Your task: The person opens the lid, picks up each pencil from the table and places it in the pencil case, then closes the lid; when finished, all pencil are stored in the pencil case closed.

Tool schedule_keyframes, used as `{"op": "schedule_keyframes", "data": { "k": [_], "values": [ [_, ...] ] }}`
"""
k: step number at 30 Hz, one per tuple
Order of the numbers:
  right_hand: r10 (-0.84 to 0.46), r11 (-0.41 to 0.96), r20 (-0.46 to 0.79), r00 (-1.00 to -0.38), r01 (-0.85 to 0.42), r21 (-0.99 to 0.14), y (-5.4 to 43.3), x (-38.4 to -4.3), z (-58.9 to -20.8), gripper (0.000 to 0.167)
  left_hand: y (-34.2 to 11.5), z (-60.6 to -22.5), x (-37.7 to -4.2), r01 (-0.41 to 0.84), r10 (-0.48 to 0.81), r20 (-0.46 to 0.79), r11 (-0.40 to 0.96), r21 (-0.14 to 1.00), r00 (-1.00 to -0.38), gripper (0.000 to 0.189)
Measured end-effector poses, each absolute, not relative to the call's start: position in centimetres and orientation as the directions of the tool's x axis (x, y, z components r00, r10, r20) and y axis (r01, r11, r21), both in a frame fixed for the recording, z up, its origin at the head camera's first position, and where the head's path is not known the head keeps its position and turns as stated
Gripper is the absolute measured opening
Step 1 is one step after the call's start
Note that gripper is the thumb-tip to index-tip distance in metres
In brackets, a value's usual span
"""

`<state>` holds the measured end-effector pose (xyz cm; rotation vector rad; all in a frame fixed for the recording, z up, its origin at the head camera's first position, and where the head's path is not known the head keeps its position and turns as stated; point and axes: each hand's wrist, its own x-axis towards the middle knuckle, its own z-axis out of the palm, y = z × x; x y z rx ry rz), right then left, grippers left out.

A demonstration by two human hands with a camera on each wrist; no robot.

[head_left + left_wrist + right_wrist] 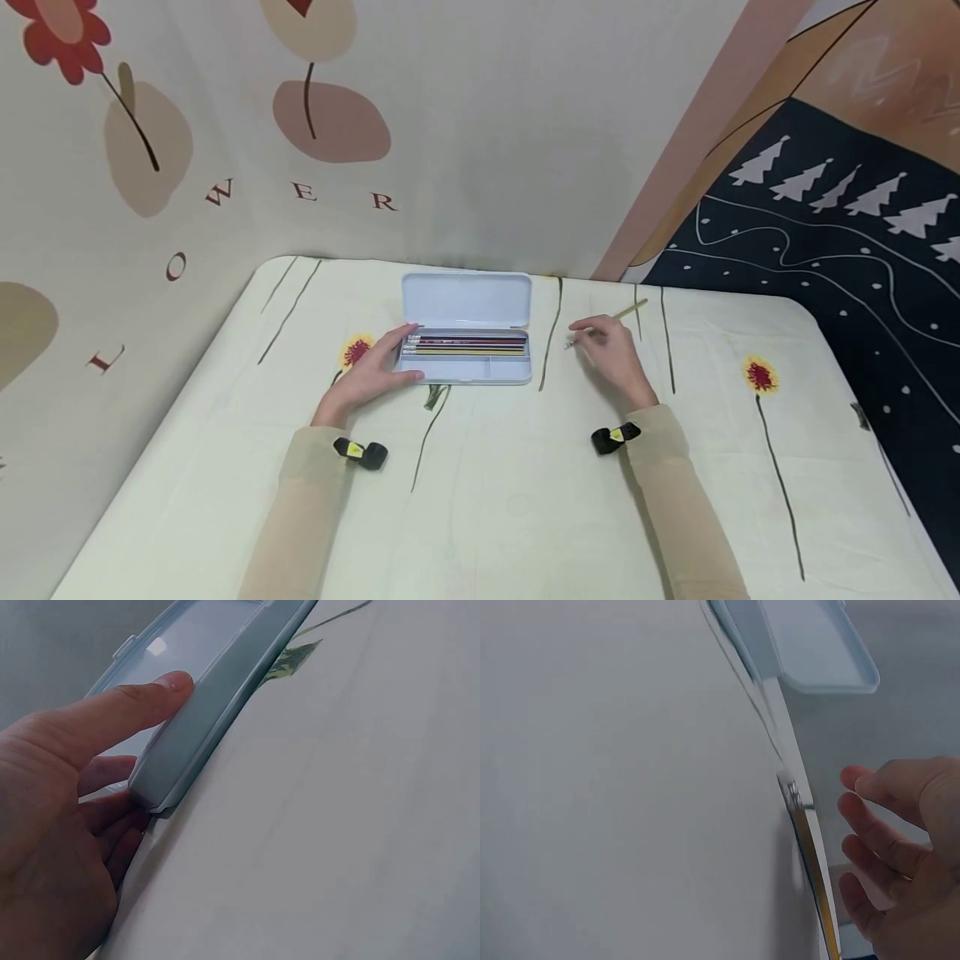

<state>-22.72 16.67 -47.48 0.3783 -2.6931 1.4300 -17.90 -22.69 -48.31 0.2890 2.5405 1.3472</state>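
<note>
A light blue pencil case [465, 372] lies with its lid up on the cloth-covered table, several pencils [468, 343] side by side in its back compartment. My left hand [369, 375] grips the case's left end. Its thumb [154, 697] presses the front wall, and the other fingers reach around the end. To the right of the case is a yellow pencil [815, 862] with a silver ferrule and a white eraser end. Beside it is my right hand [606, 350], fingers bent loosely; a gap shows between fingertips and pencil in the right wrist view.
The raised lid [467, 300] stands at the back of the case, near the table's far edge. A printed cloth wall [525, 167] rises behind the table. The white tablecloth [517, 500] has printed flowers.
</note>
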Motion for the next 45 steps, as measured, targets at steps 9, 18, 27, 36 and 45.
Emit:
{"op": "schedule_keyframes", "data": {
  "k": [9,18,27,36,45],
  "values": [
    [-0.174,0.568,0.161,-0.971,-0.233,-0.789,19.1,-23.7,-47.4,0.021,-22.7,-48.3,-17.9,0.058,0.290,-0.127,0.554,0.831,-0.949,0.085],
    [-0.147,0.616,0.152,-0.977,-0.211,-0.759,21.0,-24.5,-47.6,0.024,-22.6,-48.4,-17.9,0.055,0.291,-0.123,0.534,0.844,-0.949,0.085],
    [-0.157,0.673,0.109,-0.982,-0.187,-0.716,22.6,-25.6,-47.8,0.025,-22.7,-48.5,-18.0,0.057,0.292,-0.121,0.535,0.843,-0.949,0.085],
    [-0.217,0.705,0.022,-0.976,-0.172,-0.688,23.2,-25.8,-47.7,0.024,-22.7,-48.6,-18.0,0.055,0.287,-0.125,0.548,0.835,-0.950,0.084],
    [-0.125,0.756,0.011,-0.992,-0.102,-0.647,23.3,-25.1,-47.9,0.017,-22.7,-48.6,-17.9,0.056,0.285,-0.119,0.536,0.842,-0.951,0.085]
  ]
}}
